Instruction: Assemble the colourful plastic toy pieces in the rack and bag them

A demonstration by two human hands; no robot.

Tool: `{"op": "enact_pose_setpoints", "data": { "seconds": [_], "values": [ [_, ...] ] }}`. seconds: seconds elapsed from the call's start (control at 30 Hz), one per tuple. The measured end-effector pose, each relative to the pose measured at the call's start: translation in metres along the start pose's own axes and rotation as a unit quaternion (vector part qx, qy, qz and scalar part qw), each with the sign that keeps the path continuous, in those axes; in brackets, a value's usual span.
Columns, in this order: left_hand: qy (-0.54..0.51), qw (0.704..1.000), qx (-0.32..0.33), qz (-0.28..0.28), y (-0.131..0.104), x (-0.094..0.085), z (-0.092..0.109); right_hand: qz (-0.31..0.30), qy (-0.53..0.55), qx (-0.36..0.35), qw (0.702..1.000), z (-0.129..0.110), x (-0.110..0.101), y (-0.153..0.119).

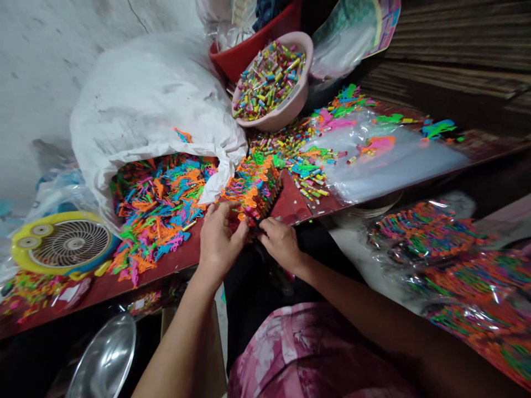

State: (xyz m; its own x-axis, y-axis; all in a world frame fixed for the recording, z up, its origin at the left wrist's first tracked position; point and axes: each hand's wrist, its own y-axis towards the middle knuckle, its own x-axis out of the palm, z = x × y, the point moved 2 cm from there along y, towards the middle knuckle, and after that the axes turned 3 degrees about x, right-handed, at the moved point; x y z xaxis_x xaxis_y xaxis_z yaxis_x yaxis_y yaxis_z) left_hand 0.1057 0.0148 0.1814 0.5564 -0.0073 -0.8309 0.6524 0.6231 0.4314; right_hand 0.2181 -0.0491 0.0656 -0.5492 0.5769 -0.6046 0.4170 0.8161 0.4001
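Currently, the block of colorful plastic toys (259, 185) sits at the near edge of the red tabletop (292, 200), directly in front of the person, and serves as the reference for all positions below. The left hand (222, 235) is at the block's near left corner, fingers half curled and thumb set apart from them; whether it grips a piece cannot be told. The right hand (280, 240) is at the near right corner, thumb and forefinger drawn close together; what, if anything, lies between them is hidden. This two-sided placement probably keeps the rows steady and aligned.

Left of the block, the white sack (153, 88) lies with its mouth toward the person, presumably so that the loose toys (166, 193) spill within reach. Behind the block, the pink basin (290, 113) tilts forward, which likely exposes its small tubes (271, 77). Right of the block, clear plastic bags (398, 160) lie flat, apparently for easy pickup. Farther right and lower, filled bags (431, 232) are grouped, seemingly clear of the working area.
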Motion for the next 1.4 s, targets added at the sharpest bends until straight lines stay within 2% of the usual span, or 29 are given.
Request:
{"op": "enact_pose_setpoints", "data": {
  "seconds": [0.13, 0.2, 0.27, 0.37, 0.43, 0.57, 0.67, 0.77, 0.87, 1.0, 1.2, 1.4],
  "values": [
    [-0.06, 0.998, 0.013, 0.027, -0.004, -0.007, -0.003, 0.012, 0.15, 0.019, 0.988, 0.011, 0.0, 0.005],
    [-0.058, 0.996, 0.032, 0.062, -0.012, -0.01, -0.004, 0.013, 0.203, 0.034, 0.978, 0.017, 0.004, 0.007],
    [-0.044, 0.991, 0.035, 0.123, -0.025, -0.009, -0.006, 0.015, 0.242, 0.048, 0.969, 0.022, 0.009, 0.006],
    [-0.036, 0.965, -0.041, 0.257, -0.055, 0.006, -0.016, 0.018, 0.277, 0.068, 0.958, 0.026, 0.014, 0.003],
    [-0.064, 0.946, -0.113, 0.298, -0.076, 0.027, -0.025, 0.016, 0.272, 0.08, 0.959, 0.026, 0.014, 0.002],
    [-0.082, 0.951, -0.153, 0.256, -0.093, 0.07, -0.039, 0.019, 0.228, 0.057, 0.972, 0.023, 0.005, 0.001],
    [-0.077, 0.953, -0.161, 0.245, -0.085, 0.083, -0.045, 0.039, 0.196, 0.009, 0.98, 0.02, -0.003, -0.001],
    [-0.086, 0.95, -0.183, 0.237, -0.074, 0.088, -0.046, 0.08, 0.153, -0.02, 0.985, 0.02, -0.005, -0.002],
    [-0.087, 0.939, -0.212, 0.257, -0.068, 0.092, -0.043, 0.109, 0.123, -0.02, 0.986, 0.02, -0.002, -0.002],
    [-0.063, 0.942, -0.204, 0.259, -0.064, 0.096, -0.041, 0.102, 0.118, -0.023, 0.987, 0.014, -0.002, -0.001],
    [-0.069, 0.947, -0.198, 0.244, -0.065, 0.094, -0.045, 0.059, 0.114, -0.055, 0.99, 0.001, -0.017, -0.004],
    [-0.132, 0.95, -0.188, 0.212, -0.07, 0.09, -0.052, 0.114, 0.09, -0.062, 0.988, 0.0, -0.025, -0.014]
  ]
}}
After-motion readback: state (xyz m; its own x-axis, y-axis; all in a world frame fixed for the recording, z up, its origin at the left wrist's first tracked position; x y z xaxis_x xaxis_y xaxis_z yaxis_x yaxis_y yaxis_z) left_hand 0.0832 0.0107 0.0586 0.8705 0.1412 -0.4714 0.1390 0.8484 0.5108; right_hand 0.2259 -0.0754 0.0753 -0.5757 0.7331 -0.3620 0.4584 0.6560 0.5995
